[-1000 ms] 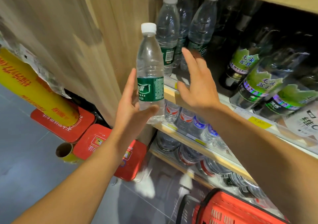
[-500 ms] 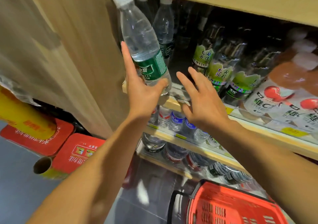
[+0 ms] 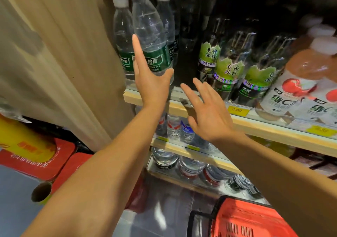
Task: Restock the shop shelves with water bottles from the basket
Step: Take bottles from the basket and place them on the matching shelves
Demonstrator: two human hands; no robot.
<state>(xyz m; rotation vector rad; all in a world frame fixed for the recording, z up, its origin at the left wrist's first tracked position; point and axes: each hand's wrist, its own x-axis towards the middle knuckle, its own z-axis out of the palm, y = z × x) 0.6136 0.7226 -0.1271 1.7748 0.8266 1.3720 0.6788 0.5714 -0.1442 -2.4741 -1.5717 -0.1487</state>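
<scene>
A clear water bottle (image 3: pixel 149 32) with a white cap and green label stands tilted at the left end of the upper shelf (image 3: pixel 273 127). My left hand (image 3: pixel 151 85) holds it low down, with the thumb on its right side and a finger lying straight up its left side. It is among matching green-label bottles (image 3: pixel 122 36) standing in the shelf's corner. My right hand (image 3: pixel 206 112) hovers with spread fingers just in front of the shelf edge, holding nothing. The red basket (image 3: pixel 246 220) sits on the floor at the lower right; its contents are hidden.
Soda water bottles (image 3: pixel 226 72) with pale green labels and peach drink bottles (image 3: pixel 299 83) fill the shelf to the right. Lower shelves hold more small water bottles (image 3: pixel 175 127). A wooden side panel (image 3: pixel 73 54) stands at left, with red tins (image 3: pixel 36 163) and a yellow roll (image 3: pixel 21 142) below.
My left hand has carried the bottle up and forward onto the upper shelf, among the other green-label bottles. My right hand has dropped slightly, staying spread near the shelf edge.
</scene>
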